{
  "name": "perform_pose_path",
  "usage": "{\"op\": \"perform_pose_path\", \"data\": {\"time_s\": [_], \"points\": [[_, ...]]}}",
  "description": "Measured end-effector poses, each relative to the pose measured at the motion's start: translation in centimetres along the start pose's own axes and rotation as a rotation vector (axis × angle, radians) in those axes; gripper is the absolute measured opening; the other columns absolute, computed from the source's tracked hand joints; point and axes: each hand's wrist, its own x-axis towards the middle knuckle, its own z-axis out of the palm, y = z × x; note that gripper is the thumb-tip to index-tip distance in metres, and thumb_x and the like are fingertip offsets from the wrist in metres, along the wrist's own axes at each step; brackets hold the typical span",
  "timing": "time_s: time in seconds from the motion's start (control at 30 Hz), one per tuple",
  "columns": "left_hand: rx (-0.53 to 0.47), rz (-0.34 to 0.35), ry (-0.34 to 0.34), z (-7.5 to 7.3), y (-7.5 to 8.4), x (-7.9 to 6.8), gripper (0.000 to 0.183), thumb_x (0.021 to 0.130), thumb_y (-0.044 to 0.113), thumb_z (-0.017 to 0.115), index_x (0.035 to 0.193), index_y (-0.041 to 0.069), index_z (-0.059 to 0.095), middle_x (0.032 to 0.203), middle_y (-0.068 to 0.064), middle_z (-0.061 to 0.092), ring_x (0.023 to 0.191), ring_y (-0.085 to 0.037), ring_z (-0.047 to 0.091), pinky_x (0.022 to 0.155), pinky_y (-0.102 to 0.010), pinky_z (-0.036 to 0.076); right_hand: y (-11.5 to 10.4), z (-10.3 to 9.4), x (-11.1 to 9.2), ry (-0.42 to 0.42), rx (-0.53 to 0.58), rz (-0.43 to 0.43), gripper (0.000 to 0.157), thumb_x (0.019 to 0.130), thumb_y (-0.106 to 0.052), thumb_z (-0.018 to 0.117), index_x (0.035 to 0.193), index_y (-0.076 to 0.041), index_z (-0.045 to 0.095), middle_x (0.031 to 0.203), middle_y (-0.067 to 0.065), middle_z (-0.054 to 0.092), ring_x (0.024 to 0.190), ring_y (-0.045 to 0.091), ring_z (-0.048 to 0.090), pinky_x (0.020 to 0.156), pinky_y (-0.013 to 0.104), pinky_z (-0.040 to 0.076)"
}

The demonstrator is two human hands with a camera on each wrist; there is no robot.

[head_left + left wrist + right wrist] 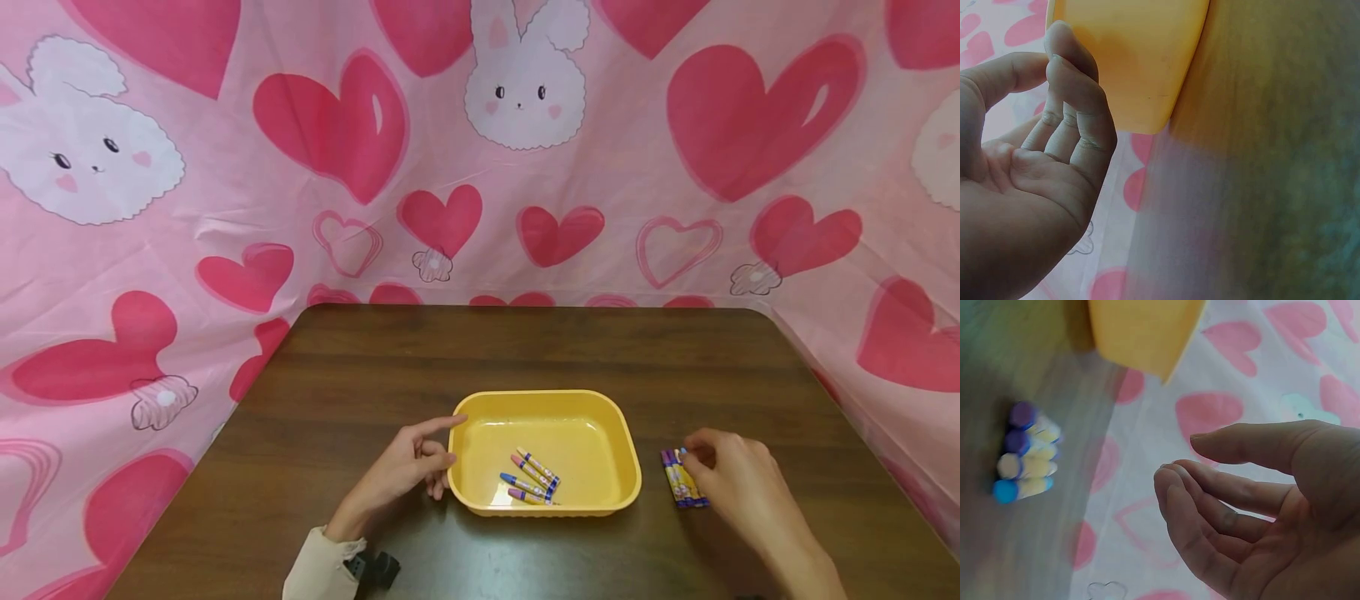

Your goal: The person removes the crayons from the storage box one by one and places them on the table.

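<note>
"Yellow, smooth and round-cornered, the tray (592,458) holds four crayons (525,486). And the hands?"

"Left hand (408,467): relaxed, index finger at the tray's rim. Right hand (738,479): loosely curved, holding nothing, by the crayon row (681,483), slim cylinders in printed wrappers, right of the tray."

"Which step?"

"Picking from that row, I'd judge; next calls for a light thumb-and-finger pinch."

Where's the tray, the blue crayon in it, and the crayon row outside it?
Tray (577,446), head view: bare floor.
Blue crayon (526,486), head view: wrapper.
Crayon row (1035,467), right wrist view: wrapper third from top.
</note>
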Motion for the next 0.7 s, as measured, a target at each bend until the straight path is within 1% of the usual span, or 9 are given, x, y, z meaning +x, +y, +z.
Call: {"op": "perform_pose_path", "data": {"time_s": [0.17,0.37,0.47,0.57,0.63,0.7], "points": [[0.008,-0.024,0.014,0.1,0.0,0.0,0.053,0.099,0.011,0.061,0.149,0.004,0.043,0.075,-0.032,0.06,0.055,-0.017,0.061,0.054,-0.025,0.054,-1.5,-0.2,0.4,0.007,0.031,-0.03,0.009,0.083,-0.009,0.075,0.09,-0.004,0.074,0.076,-0.001,0.07,0.068,0.017,0.062,0.063,0.041,0.05],[0.012,-0.044,0.02,0.1,0.0,0.0,0.055,0.098,0.013,0.062,0.149,0.006,0.044,0.076,-0.031,0.061,0.055,-0.018,0.061,0.055,-0.025,0.054,-3.1,0.0,0.7,0.029,0.048,-0.077,0.005,0.081,-0.007,0.075,0.087,-0.008,0.074,0.075,-0.003,0.069,0.067,0.014,0.061,0.061,0.038,0.05],[0.016,-0.041,0.019,0.1,0.0,0.0,0.055,0.098,0.014,0.063,0.149,0.006,0.044,0.076,-0.031,0.061,0.055,-0.018,0.061,0.056,-0.026,0.054,-3.9,0.2,0.9,0.049,0.049,-0.114,0.006,0.081,-0.006,0.074,0.085,-0.009,0.074,0.073,-0.005,0.066,0.066,0.012,0.06,0.061,0.037,0.05],[0.017,-0.031,0.017,0.1,0.0,0.0,0.054,0.099,0.013,0.062,0.149,0.006,0.044,0.075,-0.031,0.061,0.055,-0.019,0.061,0.055,-0.026,0.054,-4.8,0.4,1.2,0.071,0.047,-0.148,0.007,0.079,-0.004,0.074,0.081,-0.011,0.073,0.069,-0.007,0.062,0.063,0.01,0.054,0.06,0.035,0.048],[0.012,-0.022,0.013,0.1,0.0,0.0,0.054,0.099,0.012,0.062,0.149,0.006,0.044,0.075,-0.032,0.06,0.055,-0.019,0.061,0.054,-0.026,0.054,-5.4,0.6,1.5,0.065,0.051,-0.159,0.006,0.079,-0.005,0.074,0.081,-0.01,0.073,0.067,-0.007,0.059,0.061,0.01,0.051,0.059,0.033,0.046],[0.004,-0.014,0.009,0.0,-0.1,0.0,0.054,0.099,0.012,0.061,0.149,0.005,0.043,0.075,-0.032,0.06,0.055,-0.018,0.061,0.054,-0.025,0.054,-6.1,0.9,1.9,0.056,0.053,-0.166,0.005,0.079,-0.004,0.074,0.083,-0.008,0.073,0.068,-0.005,0.061,0.061,0.011,0.052,0.059,0.034,0.047]]}}
